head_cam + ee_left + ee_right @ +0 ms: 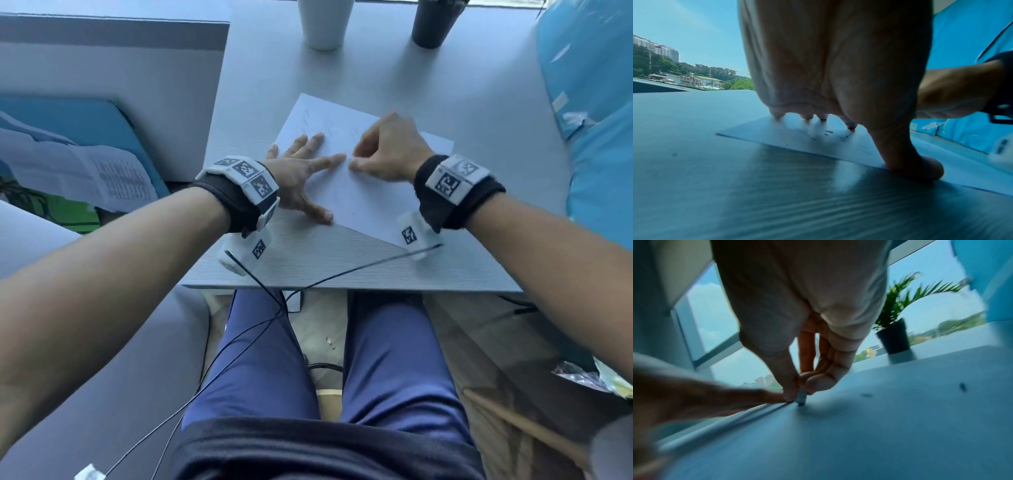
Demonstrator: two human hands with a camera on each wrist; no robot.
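The table (308,260) is pale grey with a fine streaked grain. It is pushed up to a window (711,305) that looks out on bright sky, trees and blocks of buildings. A sheet of paper (363,202) lies skewed near the middle of the top, straight in front of the seated person, with faint marks on it.

The left hand (301,171) is spread flat on the sheet's left part, fingers straight and pressing down. Its fingertips (777,114) are on the paper and the thumb sits at the near edge. The right hand (387,147) is just beside it, almost touching the left forefinger. Its thumb and fingers are pinched round a small pale nub (801,398), whose dark tip meets the paper. It is too blurred to say what the nub is.

At the far edge stand a white cup (325,24) and a black pot (433,24) with a green palm-like plant in it, well apart from the sheet. Blue sheeting (596,102) covers something along the right side. To the left, lower down, printed pages (85,174) lie on a blue board. A thin black cable (342,270) crosses the near edge of the table.
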